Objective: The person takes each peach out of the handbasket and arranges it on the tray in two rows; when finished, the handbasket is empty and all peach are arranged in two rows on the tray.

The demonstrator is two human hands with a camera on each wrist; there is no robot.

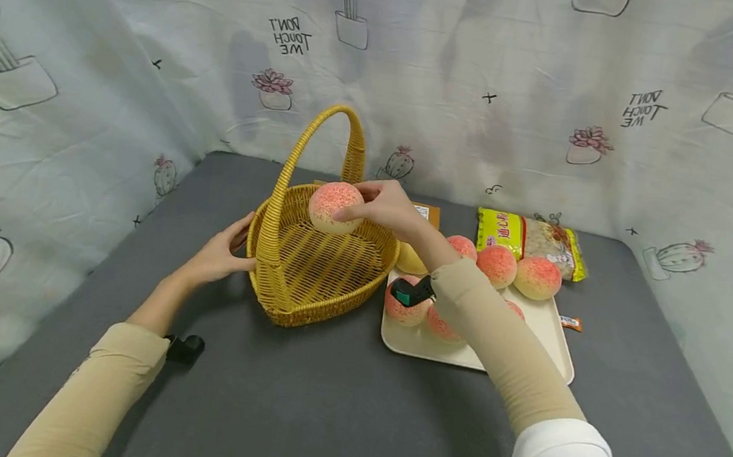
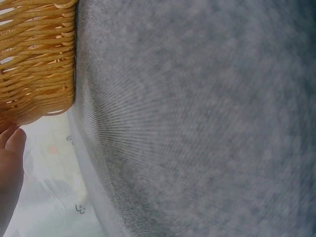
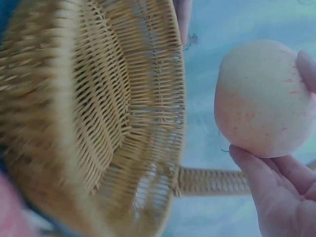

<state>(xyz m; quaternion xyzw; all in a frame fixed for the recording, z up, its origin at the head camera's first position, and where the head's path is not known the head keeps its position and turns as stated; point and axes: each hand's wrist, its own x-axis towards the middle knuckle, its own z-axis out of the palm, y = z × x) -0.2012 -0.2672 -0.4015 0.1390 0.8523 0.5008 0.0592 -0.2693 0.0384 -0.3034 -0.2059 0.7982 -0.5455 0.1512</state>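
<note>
Your right hand [image 1: 387, 208] is over the wicker basket [image 1: 315, 268], forearm reaching in from the lower right across the near corner of the tray [image 1: 556, 338], wrist bent slightly down. It grips a peach [image 1: 334, 206] by the fingertips: the thumb is under the fruit and the other fingers wrap its far side. In the right wrist view the peach [image 3: 264, 98] sits between a fingertip at the top right and the thumb [image 3: 256, 165] below, with the basket [image 3: 113, 123] interior open beneath it. The peach hangs above the basket's far half, below the handle [image 1: 324, 149] arch, not touching the weave as far as I can tell. Your left hand [image 1: 219, 254] is on the basket's left outer wall, fingers straight to lightly bent and laid flat against the rim, thumb toward the top edge, so it is pressing rather than clenched around anything. Your left forearm runs in from the lower left, low over the grey table [image 1: 321, 402]. The left wrist view only shows a fingertip [image 2: 15, 143] next to the basket's woven side [image 2: 37, 54] and blurred grey cloth. The basket looks empty inside. More peaches [image 1: 518, 270] lie on the cream tray just right of the basket, partly hidden by your right sleeve. A yellow-green snack packet [image 1: 529, 240] lies behind the tray, near the cactus-print backdrop [image 1: 489, 85].
</note>
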